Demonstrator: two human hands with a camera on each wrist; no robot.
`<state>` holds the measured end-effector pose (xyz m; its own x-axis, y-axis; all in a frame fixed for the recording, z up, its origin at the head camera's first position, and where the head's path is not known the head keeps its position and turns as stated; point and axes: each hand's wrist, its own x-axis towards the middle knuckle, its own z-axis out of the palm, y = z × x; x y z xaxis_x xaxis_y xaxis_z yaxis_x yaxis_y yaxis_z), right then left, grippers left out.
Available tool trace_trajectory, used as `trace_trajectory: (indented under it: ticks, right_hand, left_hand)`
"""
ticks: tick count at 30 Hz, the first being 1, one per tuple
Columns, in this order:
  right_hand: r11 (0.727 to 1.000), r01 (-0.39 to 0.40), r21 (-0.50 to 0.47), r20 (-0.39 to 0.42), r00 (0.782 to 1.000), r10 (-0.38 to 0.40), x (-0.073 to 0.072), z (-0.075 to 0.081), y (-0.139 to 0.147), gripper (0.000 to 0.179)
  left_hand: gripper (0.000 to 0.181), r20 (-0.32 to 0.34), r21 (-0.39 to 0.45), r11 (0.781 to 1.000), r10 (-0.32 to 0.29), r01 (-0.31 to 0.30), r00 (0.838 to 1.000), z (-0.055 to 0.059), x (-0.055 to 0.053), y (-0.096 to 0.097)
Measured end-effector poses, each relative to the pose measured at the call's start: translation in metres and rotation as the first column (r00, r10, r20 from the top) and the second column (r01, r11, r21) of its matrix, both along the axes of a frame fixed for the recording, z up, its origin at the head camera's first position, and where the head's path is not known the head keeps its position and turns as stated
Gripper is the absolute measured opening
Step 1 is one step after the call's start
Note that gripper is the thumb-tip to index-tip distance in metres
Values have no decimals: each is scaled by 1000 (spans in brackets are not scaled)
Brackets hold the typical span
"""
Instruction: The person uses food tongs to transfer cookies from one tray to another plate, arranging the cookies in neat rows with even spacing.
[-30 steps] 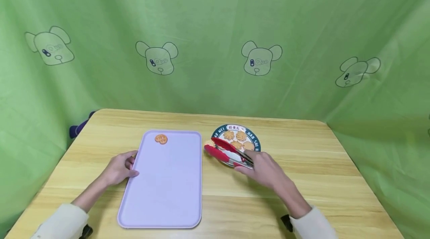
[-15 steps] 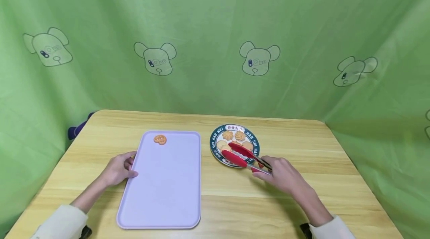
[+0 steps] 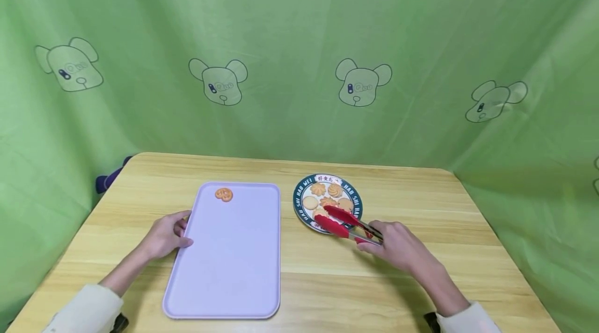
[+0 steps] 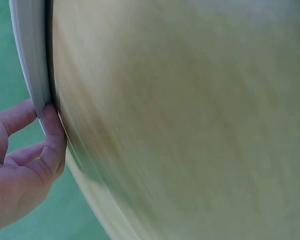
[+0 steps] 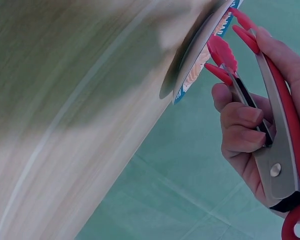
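My left hand pinches the left rim of a lilac tray; in the left wrist view, thumb and fingers close on the tray's edge. A brown pretzel-shaped cookie lies near the tray's far left corner. My right hand grips metal tongs with red tips. Those tips reach over the near part of a round plate, spread around a pale cookie; whether they squeeze it I cannot tell. Several other cookies, such as a round one and a swirled one, lie on the plate.
Tray and plate stand side by side on a light wooden table, with a gap of bare wood between them. Green fabric with bear-head drawings hangs behind and at the sides. A dark purple thing shows beyond the table's left edge.
The tongs, which had a pale cookie at their tips beside the plate's left edge, have moved right and nearer, over the plate's near part. My left hand and the tray stay put.
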<state>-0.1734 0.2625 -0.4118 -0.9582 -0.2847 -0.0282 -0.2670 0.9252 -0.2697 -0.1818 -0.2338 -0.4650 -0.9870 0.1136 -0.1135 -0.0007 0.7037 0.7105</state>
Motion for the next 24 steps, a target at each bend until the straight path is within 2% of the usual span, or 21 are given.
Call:
trace_trajectory:
  ticks: [13,24]
  right_hand:
    - [1000,4,5,2,1000,-4,-4,6,-6,62]
    - [1000,3,-11,-55,998,-3,-16,16,-51,81]
  left_hand:
    - [74,0,5,1000,2,-2,1000,0,-1,0]
    - [74,-9,5,1000,7,-7,1000,-3,0,-1]
